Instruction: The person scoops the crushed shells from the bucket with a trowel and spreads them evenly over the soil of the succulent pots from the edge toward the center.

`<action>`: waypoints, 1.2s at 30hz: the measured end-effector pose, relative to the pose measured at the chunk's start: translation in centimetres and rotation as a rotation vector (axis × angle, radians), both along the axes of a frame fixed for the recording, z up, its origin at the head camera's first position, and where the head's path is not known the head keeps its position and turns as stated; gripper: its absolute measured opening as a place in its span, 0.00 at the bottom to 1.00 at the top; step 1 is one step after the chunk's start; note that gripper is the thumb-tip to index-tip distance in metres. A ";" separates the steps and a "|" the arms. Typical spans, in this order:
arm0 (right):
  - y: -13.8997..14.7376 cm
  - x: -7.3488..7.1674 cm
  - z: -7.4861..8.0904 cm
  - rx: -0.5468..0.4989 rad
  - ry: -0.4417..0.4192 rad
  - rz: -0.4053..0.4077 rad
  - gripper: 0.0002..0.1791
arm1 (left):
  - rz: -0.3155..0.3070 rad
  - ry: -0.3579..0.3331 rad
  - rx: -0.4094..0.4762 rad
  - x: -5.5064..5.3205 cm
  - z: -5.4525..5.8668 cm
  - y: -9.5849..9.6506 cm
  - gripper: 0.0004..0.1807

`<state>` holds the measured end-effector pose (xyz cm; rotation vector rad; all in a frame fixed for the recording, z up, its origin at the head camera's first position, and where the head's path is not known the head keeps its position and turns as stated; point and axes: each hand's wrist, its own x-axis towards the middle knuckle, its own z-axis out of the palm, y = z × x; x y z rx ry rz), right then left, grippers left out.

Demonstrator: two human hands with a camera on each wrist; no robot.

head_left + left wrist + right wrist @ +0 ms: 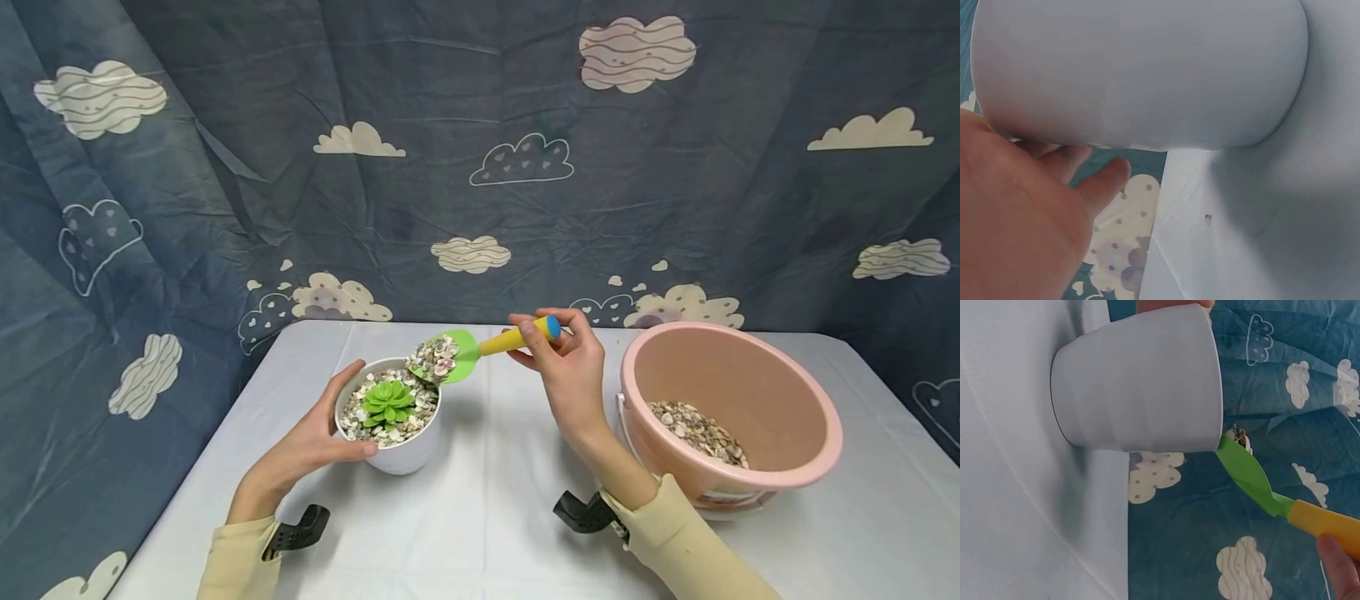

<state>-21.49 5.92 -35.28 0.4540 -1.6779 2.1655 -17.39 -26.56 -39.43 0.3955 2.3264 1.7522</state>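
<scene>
A white flower pot (411, 454) stands on the table, filled with small pale pebbles around a green succulent (387, 403). My left hand (309, 440) holds it from the left, thumb at the front and fingers reaching behind. The right hand (572, 367) grips the yellow handle of a small toy trowel (468, 357) near its blue end. Mixed pebbles (432, 358) lie heaped on the green blade, whose tip is over the pot's right rim. In the right wrist view the trowel (1249, 475) meets the rim of the pot (1141, 381) and slants away from it.
On the right stands a pink bucket (831, 429) with a layer of pebbles (697, 432) at its bottom and a white handle at its side. A white cloth covers the table (480, 517). Behind hangs a dark blue curtain (465, 75) with cloud prints.
</scene>
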 end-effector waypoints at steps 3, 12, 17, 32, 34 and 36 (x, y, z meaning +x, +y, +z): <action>0.0 0.0 0.1 -0.005 -0.002 0.001 0.18 | -0.017 0.003 0.044 -0.1 -0.3 -0.2 0.59; -0.3 -0.3 -0.1 -0.024 0.027 0.023 0.16 | -0.034 -0.004 0.108 -0.3 -0.8 -0.4 0.60; -0.7 -0.6 -0.3 -0.017 0.035 0.041 0.15 | -0.029 -0.014 0.100 -0.4 -0.7 -0.3 0.60; -1.4 -1.1 -0.9 -0.008 0.030 0.074 0.15 | -0.018 -0.022 0.086 -0.4 -0.9 -0.4 0.59; -1.5 -1.2 -1.0 -0.012 0.032 0.076 0.15 | -0.020 -0.024 0.090 -0.4 -0.9 -0.4 0.60; -1.5 -1.5 -1.0 -0.014 0.036 0.081 0.15 | -0.021 -0.023 0.088 -0.4 -0.9 -0.4 0.60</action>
